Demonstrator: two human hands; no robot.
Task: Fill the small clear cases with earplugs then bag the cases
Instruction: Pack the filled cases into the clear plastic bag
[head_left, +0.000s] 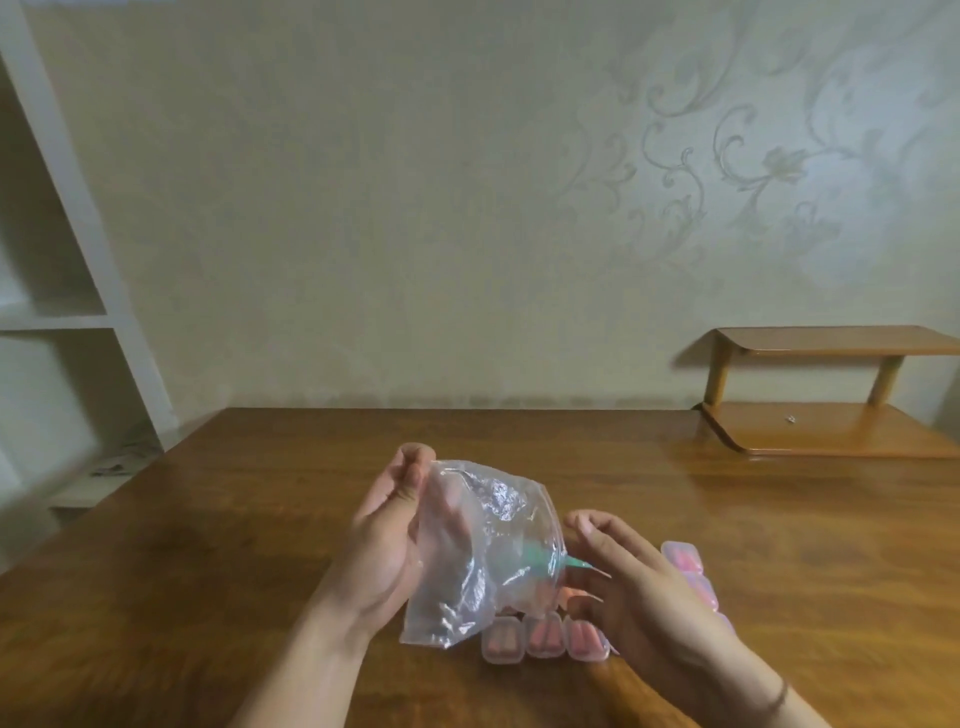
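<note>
My left hand (387, 535) pinches the top edge of a clear zip bag (480, 551) and holds it up above the table, crumpled and slack. The bag has a green zip strip at its right corner. My right hand (631, 577) is beside that corner with fingers straight and spread, holding nothing. Several small clear cases (543, 636) with pink earplugs inside lie in a row on the table below the bag, and more cases (683, 558) lie behind my right hand, partly hidden by it.
The brown wooden table (260, 545) runs to a wall at the back. A two-tier wooden shelf (831, 431) stands at the back right corner. A white shelving unit (78, 312) stands to the left.
</note>
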